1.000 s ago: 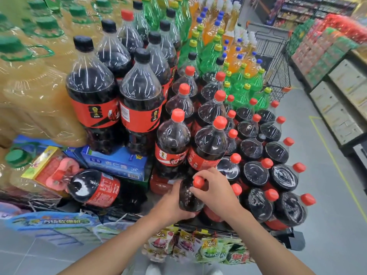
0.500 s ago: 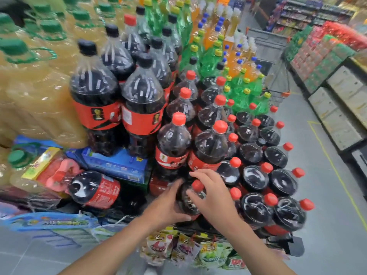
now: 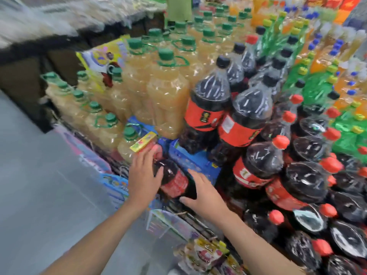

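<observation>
— Where is our cola bottle [image 3: 174,181]?
— It lies on its side at the stand's front edge, beside the blue crate [image 3: 195,162].
— Our left hand [image 3: 143,175] presses flat on its neck end. Our right hand [image 3: 202,193] grips its bottom.
— We should lift both ends together, slowly.

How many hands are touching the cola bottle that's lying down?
2. The left hand rests against the neck end of the cola bottle; the right hand holds its base.

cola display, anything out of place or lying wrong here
One cola bottle lies on its side at the front edge, between the left hand and right hand, beside the blue box; the other cola bottles stand upright.
</observation>
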Demonstrator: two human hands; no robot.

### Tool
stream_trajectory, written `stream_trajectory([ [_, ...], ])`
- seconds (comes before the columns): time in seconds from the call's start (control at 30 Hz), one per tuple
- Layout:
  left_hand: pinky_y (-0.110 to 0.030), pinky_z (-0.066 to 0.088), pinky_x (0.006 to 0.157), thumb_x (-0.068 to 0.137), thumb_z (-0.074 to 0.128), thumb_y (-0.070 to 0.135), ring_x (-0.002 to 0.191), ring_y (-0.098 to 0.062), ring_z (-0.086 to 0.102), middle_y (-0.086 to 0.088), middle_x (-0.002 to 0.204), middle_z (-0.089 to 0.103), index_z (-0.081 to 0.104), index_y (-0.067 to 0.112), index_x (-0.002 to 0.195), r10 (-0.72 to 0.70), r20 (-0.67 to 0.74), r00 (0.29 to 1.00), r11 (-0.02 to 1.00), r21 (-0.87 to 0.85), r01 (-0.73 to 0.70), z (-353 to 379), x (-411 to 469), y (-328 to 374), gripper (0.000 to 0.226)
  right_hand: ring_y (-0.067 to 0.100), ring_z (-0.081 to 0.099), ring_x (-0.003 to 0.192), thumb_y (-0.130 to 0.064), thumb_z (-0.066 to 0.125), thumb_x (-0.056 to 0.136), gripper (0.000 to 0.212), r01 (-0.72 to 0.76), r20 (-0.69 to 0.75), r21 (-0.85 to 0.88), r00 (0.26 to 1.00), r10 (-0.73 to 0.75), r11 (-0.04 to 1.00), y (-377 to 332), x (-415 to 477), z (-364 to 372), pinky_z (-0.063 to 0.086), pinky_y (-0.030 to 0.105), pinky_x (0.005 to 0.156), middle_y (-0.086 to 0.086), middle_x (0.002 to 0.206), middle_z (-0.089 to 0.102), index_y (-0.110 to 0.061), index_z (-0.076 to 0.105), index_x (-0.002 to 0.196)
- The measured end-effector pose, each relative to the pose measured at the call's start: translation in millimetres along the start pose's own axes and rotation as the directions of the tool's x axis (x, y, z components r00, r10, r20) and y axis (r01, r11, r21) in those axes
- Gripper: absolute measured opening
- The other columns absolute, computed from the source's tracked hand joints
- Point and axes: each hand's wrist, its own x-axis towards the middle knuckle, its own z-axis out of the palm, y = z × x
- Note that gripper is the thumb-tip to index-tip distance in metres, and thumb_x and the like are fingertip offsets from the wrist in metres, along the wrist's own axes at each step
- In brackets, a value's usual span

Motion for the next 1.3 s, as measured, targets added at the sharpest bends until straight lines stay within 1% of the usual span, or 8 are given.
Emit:
stream_trajectory([
  [0.1,-0.048,0.04,0.113,0.087,0.078,0.023,0.133,-0.033,0.046,-0.009,0.14,0.055,0.036,0.018,0.156,-0.111,0.172,0.979,0.994,0.011,0.11,-4.2,7.7,-14.9,0.082,0.022,0.035,0.146,-0.037,0.08,0.081,0.097,-0.025,0.08,0.015,0.996,0.024,1.0,-4.2,24.7,21.5,0.026,0.03,0.121,0.003,0.156,0.038,-0.023,0.025,0.16],
  [0.23,-0.05,0.041,0.115,0.092,0.073,0.02,0.135,-0.034,0.048,-0.013,0.139,0.055,0.031,0.013,0.158,-0.137,0.309,0.941,0.99,0.055,0.126,-0.8,17.0,-17.4,0.079,0.027,0.038,0.144,-0.037,0.079,0.08,0.104,-0.102,0.137,-0.002,0.985,0.101,0.995,-3.5,45.1,41.3,0.034,0.039,0.118,0.005,0.158,0.035,-0.025,0.017,0.162],
  [0.63,-0.046,0.044,0.113,0.099,0.063,0.014,0.131,-0.03,0.053,-0.011,0.144,0.052,0.045,0.007,0.152,-0.205,0.291,0.934,0.976,-0.007,0.217,-2.5,22.1,-3.5,0.056,0.031,0.047,0.136,-0.042,0.074,0.084,0.091,-0.141,0.052,0.045,0.989,0.139,0.989,4.5,44.9,56.8,0.042,0.047,0.112,0.006,0.15,0.044,-0.029,0.023,0.159],
  [0.77,-0.044,0.049,0.105,0.098,0.063,0.012,0.116,-0.029,0.059,-0.009,0.131,0.058,0.051,0.01,0.148,-0.201,0.264,0.943,0.975,-0.036,0.218,-4.1,20.8,2.3,0.051,0.028,0.049,0.134,-0.045,0.074,0.084,0.087,-0.15,0.035,0.074,0.988,0.147,0.986,9.0,39.4,54.4,0.045,0.043,0.109,0.005,0.148,0.047,-0.029,0.027,0.156],
  [0.87,-0.044,0.053,0.098,0.098,0.062,0.009,0.105,-0.025,0.062,-0.006,0.124,0.06,0.054,0.016,0.146,-0.174,0.259,0.95,0.977,-0.078,0.2,-4.9,18.3,8.0,0.049,0.022,0.046,0.136,-0.057,0.07,0.083,0.088,-0.148,-0.008,0.115,0.989,0.149,0.982,11.9,32.8,48.6,0.045,0.039,0.108,0.001,0.147,0.048,-0.029,0.029,0.155],
  [1.03,-0.044,0.056,0.099,0.096,0.067,0.013,0.106,-0.019,0.068,-0.002,0.137,0.062,0.067,0.02,0.13,-0.098,0.243,0.965,0.971,-0.188,0.146,-0.5,14.2,24.6,0.035,0.018,0.047,0.134,-0.069,0.072,0.074,0.093,-0.205,-0.074,0.202,0.972,0.224,0.958,16.9,15.8,36.9,0.046,0.035,0.106,-0.003,0.143,0.047,-0.031,0.034,0.15],
  [1.13,-0.031,0.058,0.087,0.094,0.075,0.021,0.084,-0.001,0.068,0.013,0.111,0.065,0.074,0.022,0.114,-0.045,0.247,0.968,0.95,-0.289,0.118,-0.2,11.0,46.0,0.021,0.016,0.045,0.133,-0.058,0.083,0.072,0.094,-0.238,-0.111,0.239,0.957,0.27,0.942,23.6,4.6,29.5,0.039,0.025,0.102,-0.003,0.141,0.048,-0.027,0.037,0.148],
  [1.3,-0.026,0.053,0.081,0.087,0.081,0.026,0.083,-0.009,0.065,0.016,0.103,0.064,0.074,0.027,0.105,0.054,0.313,0.948,0.92,-0.384,0.075,8.6,0.4,74.3,0.02,0.016,0.04,0.14,-0.052,0.085,0.069,0.103,-0.252,-0.162,0.213,0.944,0.288,0.944,37.5,-12.3,17.4,0.034,0.026,0.113,-0.001,0.148,0.044,-0.02,0.035,0.153],
])
